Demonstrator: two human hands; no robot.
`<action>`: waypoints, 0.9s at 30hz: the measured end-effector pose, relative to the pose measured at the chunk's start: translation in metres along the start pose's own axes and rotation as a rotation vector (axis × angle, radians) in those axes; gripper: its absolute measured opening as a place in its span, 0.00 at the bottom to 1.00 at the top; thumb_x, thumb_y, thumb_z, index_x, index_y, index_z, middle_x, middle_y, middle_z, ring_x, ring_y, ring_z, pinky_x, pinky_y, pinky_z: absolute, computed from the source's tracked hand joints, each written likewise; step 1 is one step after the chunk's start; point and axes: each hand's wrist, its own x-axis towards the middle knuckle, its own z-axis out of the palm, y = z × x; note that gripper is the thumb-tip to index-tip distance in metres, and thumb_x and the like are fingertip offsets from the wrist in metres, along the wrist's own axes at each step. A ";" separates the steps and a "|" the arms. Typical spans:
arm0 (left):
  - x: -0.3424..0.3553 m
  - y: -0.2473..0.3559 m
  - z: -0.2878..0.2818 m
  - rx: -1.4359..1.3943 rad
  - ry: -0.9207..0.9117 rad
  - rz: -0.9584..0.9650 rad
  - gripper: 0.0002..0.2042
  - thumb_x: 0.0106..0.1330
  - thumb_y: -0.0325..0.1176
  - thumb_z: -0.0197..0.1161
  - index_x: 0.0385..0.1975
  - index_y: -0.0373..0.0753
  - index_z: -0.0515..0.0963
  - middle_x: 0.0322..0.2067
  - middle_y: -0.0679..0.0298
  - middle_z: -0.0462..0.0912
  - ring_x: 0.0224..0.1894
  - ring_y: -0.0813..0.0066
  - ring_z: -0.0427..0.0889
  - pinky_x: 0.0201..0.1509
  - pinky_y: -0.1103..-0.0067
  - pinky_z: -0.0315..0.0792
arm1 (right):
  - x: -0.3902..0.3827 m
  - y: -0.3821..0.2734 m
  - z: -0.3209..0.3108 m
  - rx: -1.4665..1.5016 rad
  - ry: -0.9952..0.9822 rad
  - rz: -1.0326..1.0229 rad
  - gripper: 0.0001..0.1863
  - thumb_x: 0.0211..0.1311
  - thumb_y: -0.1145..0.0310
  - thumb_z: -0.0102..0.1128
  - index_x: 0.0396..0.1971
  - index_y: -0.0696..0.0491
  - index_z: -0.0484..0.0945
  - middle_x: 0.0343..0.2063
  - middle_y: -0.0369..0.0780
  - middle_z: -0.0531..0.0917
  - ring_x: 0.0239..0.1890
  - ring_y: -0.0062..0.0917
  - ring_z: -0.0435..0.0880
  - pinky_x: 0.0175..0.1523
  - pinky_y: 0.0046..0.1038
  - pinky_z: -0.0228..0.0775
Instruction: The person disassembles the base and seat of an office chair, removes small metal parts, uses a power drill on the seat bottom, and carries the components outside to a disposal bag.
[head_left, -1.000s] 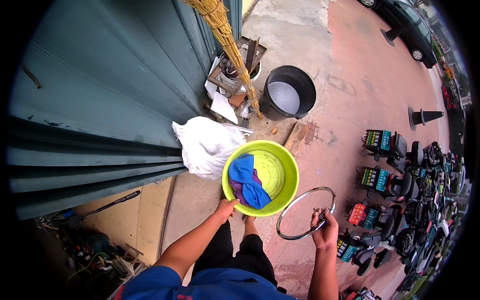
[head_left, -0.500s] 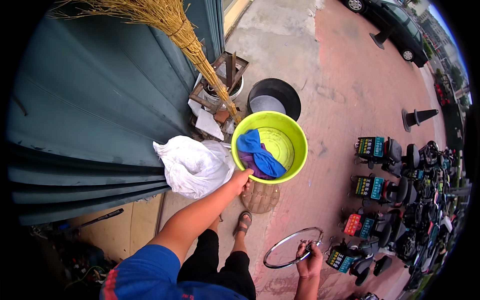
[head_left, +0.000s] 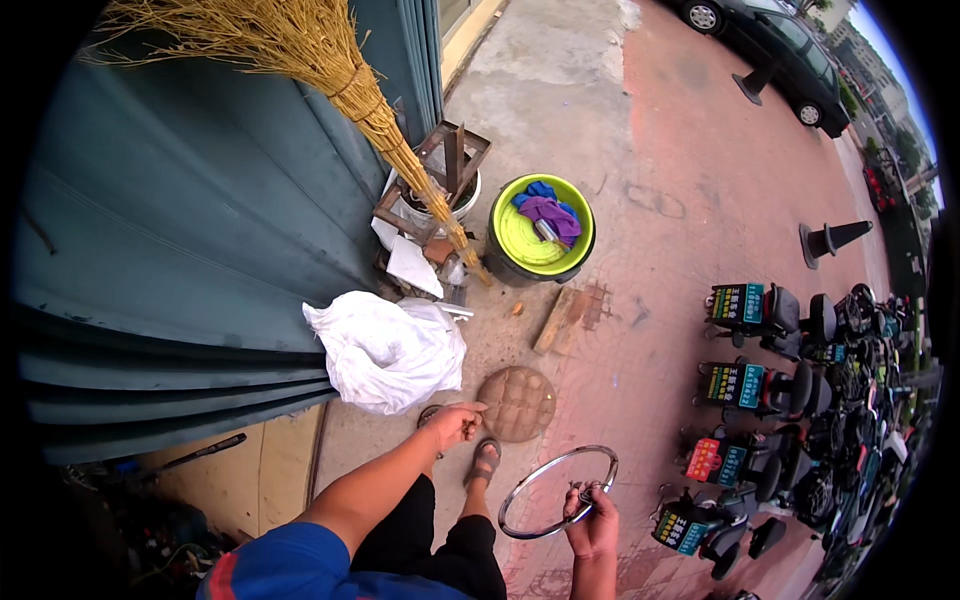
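My right hand (head_left: 594,520) is closed on a shiny chrome ring (head_left: 507,500) at the lower middle. Small metal bits by its fingertips are too fine to make out. My left hand (head_left: 456,426) holds nothing; its index finger points out and the other fingers curl loosely, near a round brown padded cushion (head_left: 516,404) on the ground. Farther off, a yellow-green basin (head_left: 508,236) rests in the mouth of a black tub (head_left: 530,276). Inside the basin lie a purple cloth (head_left: 552,214), a blue cloth (head_left: 540,189) and a small silvery thing (head_left: 545,231).
A white cloth-covered bundle (head_left: 390,350) stands at my left beside the blue-green curtain (head_left: 200,230). A straw broom (head_left: 400,155) leans over a rusty metal frame (head_left: 455,160). A wooden block (head_left: 560,318) lies past the cushion. Parked scooters (head_left: 790,380) line the right side.
My left hand has let go of the yellow-green basin and drawn back toward me. The basin now sits in the black tub. My right hand, still with the ring, moved slightly left.
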 end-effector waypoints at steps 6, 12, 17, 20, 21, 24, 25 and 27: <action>-0.119 -0.076 -0.084 -0.038 0.262 -0.014 0.14 0.73 0.29 0.52 0.55 0.39 0.76 0.27 0.68 0.74 0.23 0.78 0.69 0.27 0.78 0.66 | 0.025 0.026 0.035 -0.174 -0.048 0.023 0.05 0.64 0.74 0.64 0.37 0.57 0.81 0.37 0.42 0.85 0.41 0.34 0.85 0.48 0.28 0.84; -0.156 -0.006 -0.108 0.254 0.652 0.319 0.13 0.73 0.36 0.60 0.54 0.41 0.78 0.25 0.72 0.73 0.20 0.85 0.66 0.21 0.82 0.61 | 0.042 0.059 0.072 -0.390 -0.159 0.015 0.08 0.66 0.70 0.64 0.42 0.55 0.80 0.39 0.39 0.84 0.42 0.29 0.85 0.50 0.30 0.83; -0.121 0.097 -0.111 0.982 0.922 0.553 0.24 0.66 0.43 0.65 0.60 0.41 0.76 0.32 0.49 0.85 0.37 0.52 0.86 0.43 0.62 0.77 | 0.041 0.085 0.108 -0.476 -0.202 0.036 0.08 0.66 0.70 0.62 0.41 0.57 0.79 0.38 0.41 0.83 0.40 0.32 0.85 0.46 0.28 0.84; -0.095 0.124 -0.127 1.496 0.891 0.448 0.28 0.65 0.43 0.65 0.64 0.40 0.72 0.35 0.52 0.88 0.41 0.53 0.88 0.43 0.63 0.79 | 0.037 0.100 0.119 -0.496 -0.241 0.063 0.09 0.66 0.70 0.63 0.41 0.58 0.80 0.37 0.41 0.85 0.39 0.33 0.87 0.46 0.31 0.85; -0.083 0.128 -0.136 1.648 0.857 0.406 0.28 0.64 0.43 0.66 0.64 0.40 0.72 0.35 0.53 0.88 0.41 0.54 0.88 0.43 0.63 0.79 | 0.036 0.106 0.121 -0.508 -0.245 0.068 0.09 0.66 0.70 0.63 0.41 0.58 0.80 0.37 0.41 0.85 0.39 0.33 0.87 0.46 0.31 0.85; -0.051 0.125 -0.186 1.890 0.888 0.329 0.15 0.63 0.35 0.63 0.48 0.39 0.80 0.35 0.56 0.89 0.40 0.54 0.88 0.40 0.62 0.79 | 0.029 0.123 0.125 -0.522 -0.238 0.116 0.09 0.66 0.70 0.63 0.42 0.59 0.80 0.37 0.41 0.85 0.39 0.34 0.88 0.46 0.32 0.85; -0.049 0.124 -0.193 1.944 0.897 0.326 0.12 0.63 0.33 0.62 0.44 0.39 0.82 0.35 0.56 0.88 0.39 0.54 0.88 0.39 0.62 0.79 | 0.028 0.127 0.125 -0.519 -0.229 0.128 0.10 0.66 0.70 0.64 0.42 0.59 0.80 0.37 0.41 0.85 0.39 0.34 0.88 0.46 0.32 0.85; -0.064 0.112 -0.174 1.853 0.789 0.473 0.09 0.63 0.31 0.60 0.40 0.39 0.82 0.34 0.54 0.88 0.38 0.53 0.88 0.39 0.61 0.79 | 0.034 0.131 0.119 -0.524 -0.226 0.135 0.10 0.66 0.70 0.64 0.43 0.58 0.80 0.37 0.41 0.85 0.39 0.33 0.87 0.45 0.31 0.85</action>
